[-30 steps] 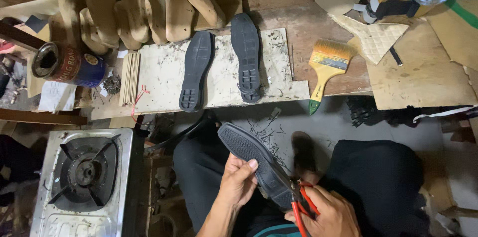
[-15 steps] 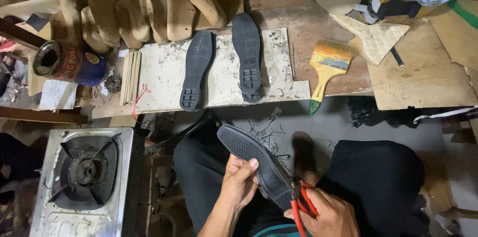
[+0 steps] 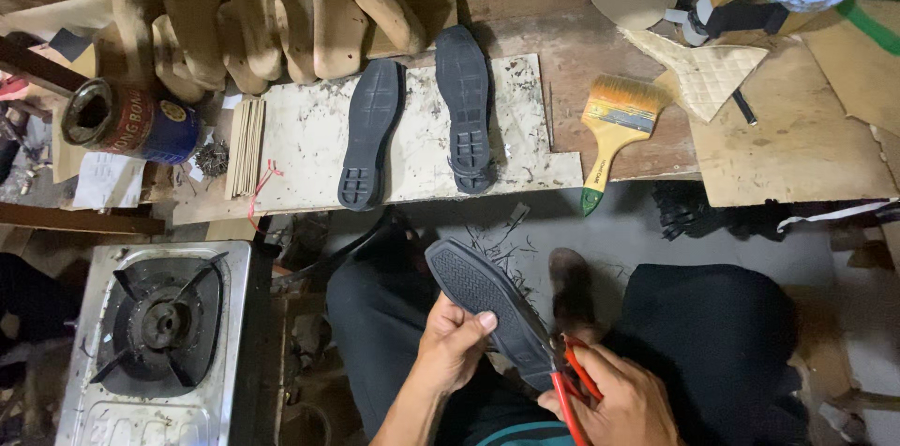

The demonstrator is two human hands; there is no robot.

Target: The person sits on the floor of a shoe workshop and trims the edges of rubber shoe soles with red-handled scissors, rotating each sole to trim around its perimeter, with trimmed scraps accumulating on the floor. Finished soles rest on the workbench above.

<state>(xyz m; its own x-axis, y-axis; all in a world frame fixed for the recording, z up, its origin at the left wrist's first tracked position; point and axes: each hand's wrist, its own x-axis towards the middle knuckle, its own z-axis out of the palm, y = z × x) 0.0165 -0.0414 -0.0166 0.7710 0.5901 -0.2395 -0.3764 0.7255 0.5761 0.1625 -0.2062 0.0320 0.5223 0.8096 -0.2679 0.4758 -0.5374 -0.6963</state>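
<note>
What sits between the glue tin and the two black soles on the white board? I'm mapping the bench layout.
In the head view, between the tin and the soles, a bundle of thin wooden strips lies on the board's left edge.

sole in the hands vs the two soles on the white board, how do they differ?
The black rubber sole in the hands is held tilted over the lap by the left hand, while the right hand works red-handled scissors at its edge. The two black soles on the white board lie flat, side by side, untouched. All three are black with the tread facing up.
</note>
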